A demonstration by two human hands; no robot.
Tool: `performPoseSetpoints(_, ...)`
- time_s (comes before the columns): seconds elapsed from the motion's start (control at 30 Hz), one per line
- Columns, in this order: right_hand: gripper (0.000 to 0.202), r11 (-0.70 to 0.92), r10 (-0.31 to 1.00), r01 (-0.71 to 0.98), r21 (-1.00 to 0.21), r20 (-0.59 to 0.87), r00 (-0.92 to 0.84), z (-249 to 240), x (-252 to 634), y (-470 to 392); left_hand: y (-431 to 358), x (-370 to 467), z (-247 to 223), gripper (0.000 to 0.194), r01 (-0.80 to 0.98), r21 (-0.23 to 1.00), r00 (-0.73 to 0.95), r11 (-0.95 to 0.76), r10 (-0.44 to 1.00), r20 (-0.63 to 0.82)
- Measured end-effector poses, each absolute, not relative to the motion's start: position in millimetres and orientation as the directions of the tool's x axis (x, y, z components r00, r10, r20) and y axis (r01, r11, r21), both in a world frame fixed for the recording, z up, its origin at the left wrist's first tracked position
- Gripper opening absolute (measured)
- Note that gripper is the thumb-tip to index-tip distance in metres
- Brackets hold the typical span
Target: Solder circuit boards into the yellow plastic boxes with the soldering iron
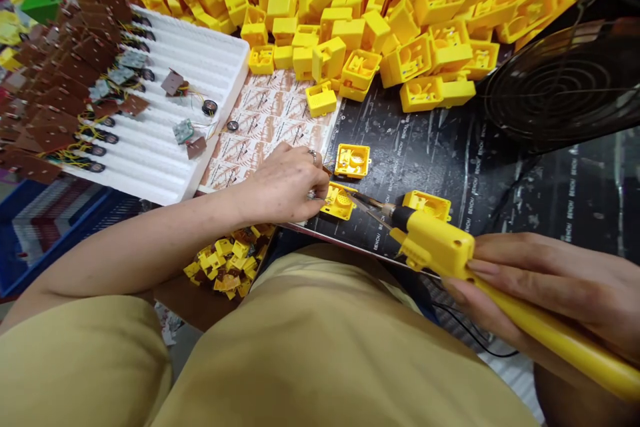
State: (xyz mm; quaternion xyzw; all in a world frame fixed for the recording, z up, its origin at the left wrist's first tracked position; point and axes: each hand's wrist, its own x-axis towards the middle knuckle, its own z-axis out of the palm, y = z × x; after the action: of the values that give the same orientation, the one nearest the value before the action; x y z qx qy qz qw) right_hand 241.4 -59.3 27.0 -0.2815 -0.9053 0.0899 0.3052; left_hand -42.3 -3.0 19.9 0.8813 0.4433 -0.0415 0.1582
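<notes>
Closest to the camera, the person's lap in mustard-yellow cloth fills the bottom of the view. At lower right, the right hand [555, 293] is wrapped around the handle of a yellow soldering iron [450, 250], fingers pressed together along the grip. The iron's long axis runs from that hand up and to the left, and its dark metal tip [367, 203] reaches a small yellow housing [339, 201] near the front edge of the tabletop [525, 200].

The left hand [287, 183] comes in from the left, its forearm crossing the lap, and its fingertips pinch or steady the left side of that same housing; the exact grip is hidden by the knuckles. So the housing lies between the two hands, touching the left and met by the iron's tip from the right. The left hand is by far the nearer to it.

Just beyond sit two more open yellow housings, one [353, 160] behind the first and one [427, 203] beside the iron's barrel.

Farther left, a white ridged tray [210, 47] carries brown circuit boards [75, 80] with fine wires. At right stands a black wire fan guard [565, 87]. Along the back, a large heap of yellow housings [380, 7] spans the tabletop.
</notes>
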Motion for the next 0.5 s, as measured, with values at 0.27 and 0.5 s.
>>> performPoseSetpoints(0.27,0.006,0.77,0.637,0.486,-0.413,0.473,-0.609,18.0,238.7,-66.0,-11.6,-53.3,20.1,0.014,0.751,0.248,0.649,-0.612,0.755,-0.099)
performPoseSetpoints(0.5,0.062,0.657,0.754,0.574,-0.489,0.398,-0.523,-5.3,261.0,-71.6,-31.7,-66.6,1.0,0.016,0.702,0.267,0.612,-0.66,0.751,0.249)
